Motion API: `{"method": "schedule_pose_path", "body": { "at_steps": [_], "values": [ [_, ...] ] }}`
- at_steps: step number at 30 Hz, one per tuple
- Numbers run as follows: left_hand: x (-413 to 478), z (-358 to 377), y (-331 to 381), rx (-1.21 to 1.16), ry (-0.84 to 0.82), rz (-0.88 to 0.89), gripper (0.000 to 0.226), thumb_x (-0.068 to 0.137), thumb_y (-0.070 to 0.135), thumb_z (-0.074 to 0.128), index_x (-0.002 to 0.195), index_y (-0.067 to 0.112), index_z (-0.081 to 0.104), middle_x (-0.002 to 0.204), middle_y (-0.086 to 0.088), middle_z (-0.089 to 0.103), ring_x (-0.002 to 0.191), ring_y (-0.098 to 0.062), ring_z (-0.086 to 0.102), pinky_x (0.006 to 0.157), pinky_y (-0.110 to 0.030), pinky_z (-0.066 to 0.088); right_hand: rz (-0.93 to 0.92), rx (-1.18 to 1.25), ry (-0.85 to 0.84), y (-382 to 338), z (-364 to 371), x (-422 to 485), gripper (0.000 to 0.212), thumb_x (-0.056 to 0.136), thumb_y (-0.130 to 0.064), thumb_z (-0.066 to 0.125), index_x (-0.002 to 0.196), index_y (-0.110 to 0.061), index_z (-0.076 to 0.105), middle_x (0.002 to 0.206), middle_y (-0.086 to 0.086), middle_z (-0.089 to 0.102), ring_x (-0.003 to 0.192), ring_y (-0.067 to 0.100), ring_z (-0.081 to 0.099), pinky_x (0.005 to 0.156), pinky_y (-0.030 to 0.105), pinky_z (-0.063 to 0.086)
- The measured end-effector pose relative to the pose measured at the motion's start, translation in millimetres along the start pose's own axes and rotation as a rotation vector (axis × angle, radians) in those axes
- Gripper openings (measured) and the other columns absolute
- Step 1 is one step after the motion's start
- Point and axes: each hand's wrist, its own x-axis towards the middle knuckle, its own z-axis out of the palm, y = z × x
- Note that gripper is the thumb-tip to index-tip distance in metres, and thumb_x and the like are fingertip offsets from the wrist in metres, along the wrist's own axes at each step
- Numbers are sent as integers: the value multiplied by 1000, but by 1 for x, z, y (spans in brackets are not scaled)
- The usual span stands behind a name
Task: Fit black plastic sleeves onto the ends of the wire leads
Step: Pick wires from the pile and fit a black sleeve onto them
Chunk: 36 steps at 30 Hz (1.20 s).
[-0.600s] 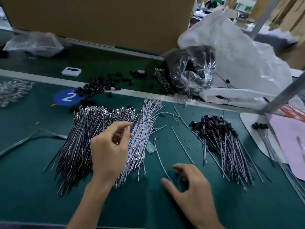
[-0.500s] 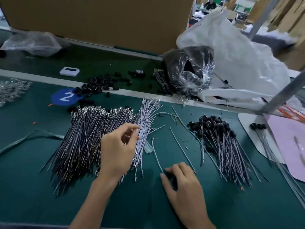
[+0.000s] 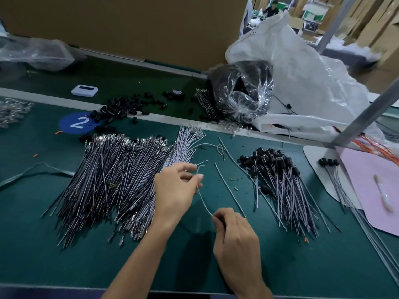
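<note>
Left of the left hand, on the green mat (image 3: 43, 244): large fanned pile of bare leads (image 3: 108, 175), metal terminals at the far end. Beyond that pile: loose black sleeves (image 3: 121, 108) scattered beside a blue disc marked 2 (image 3: 77, 123).

Left hand (image 3: 174, 190): thumb and fingertips pinch the upper end of a single grey lead (image 3: 203, 201), remaining fingers curled. Whether a sleeve sits inside the pinch cannot be told; the detail is too small.

The single grey lead curves from the left hand down to the right hand (image 3: 235, 240), which is nearer the body. Right hand: thumb and forefinger pinch the lower end of it, other fingers curled in.

Just beyond the right hand: one loose lead (image 3: 228, 188) lies flat on the mat.

Right of the right hand: pile of sleeved leads (image 3: 280, 184), black caps at the far end. Farther right: pink sheet (image 3: 371, 190), with a few more capped leads (image 3: 328, 162) at its left edge.
</note>
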Motion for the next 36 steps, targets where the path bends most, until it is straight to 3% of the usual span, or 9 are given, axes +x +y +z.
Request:
{"method": "schedule_pose_path", "body": {
  "at_steps": [6,10,15,19,23,29,32,34,36],
  "values": [
    [10,5,10,-298,6,-38,7,85,5,73,82,10,75,68,-5,74,64,-19,73,54,-22,55,-36,-40,-52,-3,2,1,14,87,-4,66,79,-12,58,62,-3,52,54,19,50,52,28,42],
    [13,9,17,-305,-156,-90,10,88,10,71,79,10,73,69,-8,74,63,-22,73,53,-24,55,-2,-15,-82,-2,2,1,19,81,0,72,80,-11,56,64,-2,52,56,20,52,53,28,41],
    [35,0,31,-439,-427,-385,30,80,8,59,53,13,70,62,-11,70,62,-23,70,51,-22,50,13,-1,-34,-4,3,2,17,79,1,71,77,-9,58,60,-4,49,54,17,50,53,23,38],
    [42,5,29,-487,-544,-390,26,85,13,62,63,12,76,73,-10,74,67,-22,72,59,-23,53,29,41,-25,-1,5,3,14,85,0,65,78,-10,57,62,-5,50,55,16,51,55,20,38],
    [34,10,23,-512,-562,-293,16,88,20,68,77,14,78,88,-10,76,71,-22,72,61,-22,54,240,237,-14,8,1,3,21,82,0,72,80,-17,60,63,-8,60,57,9,58,57,17,43],
    [34,11,18,-574,-528,-244,14,86,14,67,76,16,77,87,-8,75,77,-19,72,60,-21,53,414,339,16,27,-17,22,25,87,-3,66,92,-27,65,58,-6,64,52,11,58,53,12,42],
    [34,11,16,-615,-542,-268,10,78,20,69,73,17,78,78,0,71,69,-11,67,56,-18,50,364,156,9,42,-26,41,22,87,1,66,94,-18,74,67,-5,67,61,11,62,62,13,43],
    [34,12,15,-653,-551,-292,11,72,22,69,73,16,78,71,3,67,63,-8,64,52,-16,48,305,24,-90,45,-27,55,19,85,-2,70,98,-15,75,83,2,71,83,22,65,78,24,44],
    [34,16,14,-639,-544,-287,12,69,21,70,74,14,78,68,1,67,60,-8,63,51,-15,47,218,30,-173,39,-24,70,23,85,-12,73,107,-14,74,99,0,71,101,22,60,92,34,44]
  ]
}}
